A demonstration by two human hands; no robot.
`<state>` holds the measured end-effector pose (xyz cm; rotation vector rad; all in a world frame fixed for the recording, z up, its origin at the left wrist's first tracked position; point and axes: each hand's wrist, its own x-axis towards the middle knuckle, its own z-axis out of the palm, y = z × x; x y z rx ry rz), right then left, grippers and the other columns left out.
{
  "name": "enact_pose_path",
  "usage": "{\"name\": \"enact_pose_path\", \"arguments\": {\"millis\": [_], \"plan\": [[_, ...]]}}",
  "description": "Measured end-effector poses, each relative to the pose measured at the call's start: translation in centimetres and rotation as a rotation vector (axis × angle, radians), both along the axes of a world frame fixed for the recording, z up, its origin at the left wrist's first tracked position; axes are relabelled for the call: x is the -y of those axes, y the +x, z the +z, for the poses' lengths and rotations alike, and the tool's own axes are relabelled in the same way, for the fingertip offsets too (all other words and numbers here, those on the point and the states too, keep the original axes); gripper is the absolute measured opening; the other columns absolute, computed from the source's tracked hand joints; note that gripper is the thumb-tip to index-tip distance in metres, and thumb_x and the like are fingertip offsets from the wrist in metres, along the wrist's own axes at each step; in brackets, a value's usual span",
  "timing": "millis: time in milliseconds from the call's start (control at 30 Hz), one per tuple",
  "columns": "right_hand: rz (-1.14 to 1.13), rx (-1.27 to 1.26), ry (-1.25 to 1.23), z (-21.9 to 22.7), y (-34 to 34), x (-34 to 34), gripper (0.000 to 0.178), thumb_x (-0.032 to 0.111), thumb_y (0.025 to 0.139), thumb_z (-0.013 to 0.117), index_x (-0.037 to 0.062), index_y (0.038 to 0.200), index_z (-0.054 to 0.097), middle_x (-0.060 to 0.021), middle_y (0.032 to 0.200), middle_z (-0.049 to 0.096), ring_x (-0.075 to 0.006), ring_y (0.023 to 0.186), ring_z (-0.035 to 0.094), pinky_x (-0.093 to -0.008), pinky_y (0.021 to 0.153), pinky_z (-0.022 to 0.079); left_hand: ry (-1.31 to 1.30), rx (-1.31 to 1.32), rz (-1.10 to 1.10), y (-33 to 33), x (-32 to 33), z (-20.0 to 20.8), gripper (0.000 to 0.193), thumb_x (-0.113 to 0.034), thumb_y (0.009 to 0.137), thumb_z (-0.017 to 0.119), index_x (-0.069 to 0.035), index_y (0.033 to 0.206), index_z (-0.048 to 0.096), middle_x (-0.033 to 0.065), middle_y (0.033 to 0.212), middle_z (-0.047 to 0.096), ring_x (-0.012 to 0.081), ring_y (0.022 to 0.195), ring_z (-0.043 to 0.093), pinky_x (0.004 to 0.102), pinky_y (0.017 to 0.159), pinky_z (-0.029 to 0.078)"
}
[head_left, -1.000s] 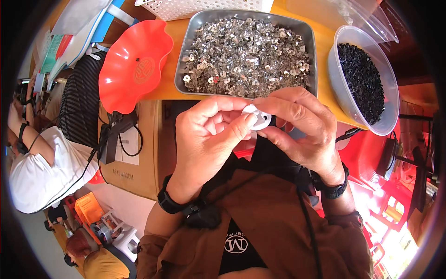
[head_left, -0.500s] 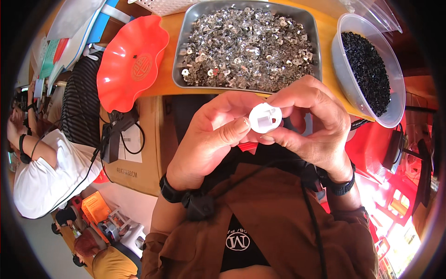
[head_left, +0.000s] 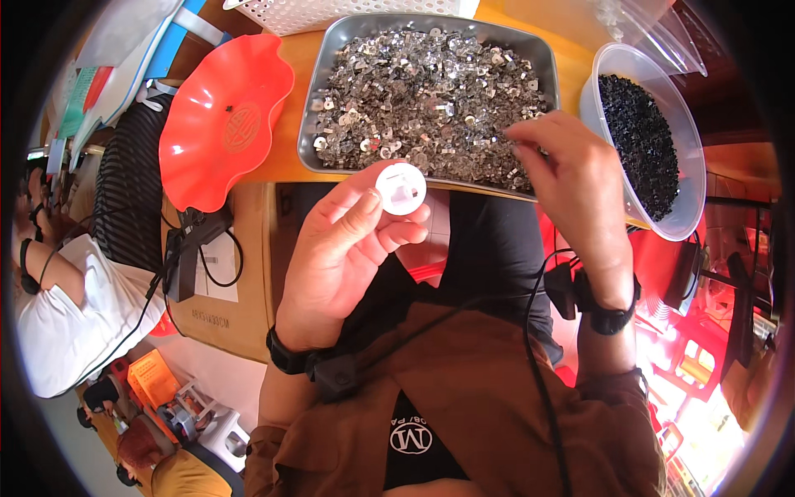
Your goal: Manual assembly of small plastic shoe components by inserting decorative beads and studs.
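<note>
Between the thumb and fingers of my left hand [head_left: 335,244] is a white round plastic part [head_left: 401,188], with a slot and a small opening in its face. It is held just in front of a grey metal tray [head_left: 305,124] heaped with small shiny metal pieces [head_left: 422,99]. My right hand [head_left: 575,166] hovers over the tray's right front corner, thumb and index finger bent toward each other. A small gap shows between those fingertips, and I see nothing held there.
A red wavy-edged dish [head_left: 195,141] with a small dark bit in it lies left of the tray. On the right stands a clear plastic tub [head_left: 691,211] of small black pieces [head_left: 638,141]. Behind is a white perforated basket [head_left: 348,12]. A cardboard box [head_left: 228,311] stands below left; a person [head_left: 91,306] sits beyond.
My right hand has let go of the white round part and moved up to the tray's right front corner. My left hand has shifted left, still holding the part.
</note>
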<state>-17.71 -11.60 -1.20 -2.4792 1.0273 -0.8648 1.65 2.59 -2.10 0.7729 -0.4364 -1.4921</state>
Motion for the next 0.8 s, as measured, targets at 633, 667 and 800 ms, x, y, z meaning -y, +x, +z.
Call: {"name": "enact_pose_path", "arguments": {"millis": [633, 667, 800], "plan": [[0.004, 0.11, 0.228, -1.1, 2.3, 1.0, 0.012, 0.002, 0.075, 0.064, 0.0065, 0.086, 0.066, -0.0076, 0.078, 0.065, -0.0194, 0.061, 0.062, -0.0287, 0.057, 0.048, 0.021, -0.047, 0.039, 0.0, 0.6, 0.1, 0.037, -0.014, 0.093, 0.051, 0.001, 0.126, 0.046, 0.0128, 0.109, 0.059, 0.022, 0.095, 0.061, 0.0325, 0.081, 0.052], [0.021, 0.161, 0.344, -1.0, 2.3, 0.8, 0.014, 0.0, 0.077, 0.063, 0.0054, 0.09, 0.066, -0.0029, 0.077, 0.063, -0.0095, 0.056, 0.054, -0.023, 0.05, 0.042, 0.006, -0.054, 0.028, -0.1, 0.7, 0.1, 0.037, -0.014, 0.093, 0.051, 0.001, 0.126, 0.047, 0.0127, 0.109, 0.059, 0.0219, 0.094, 0.061, 0.0325, 0.081, 0.052], [0.116, 0.333, 0.59, -0.1, 2.0, -0.1, 0.014, -0.002, 0.082, 0.062, 0.0029, 0.095, 0.064, 0.0009, 0.078, 0.062, 0.0, 0.049, 0.045, -0.016, 0.041, 0.032, 0.046, 0.027, 0.015, -0.4, 0.7, 0.6, 0.042, -0.016, 0.093, 0.05, 0.002, 0.13, 0.041, 0.0154, 0.111, 0.057, 0.0228, 0.095, 0.06, 0.0337, 0.081, 0.051]]}}
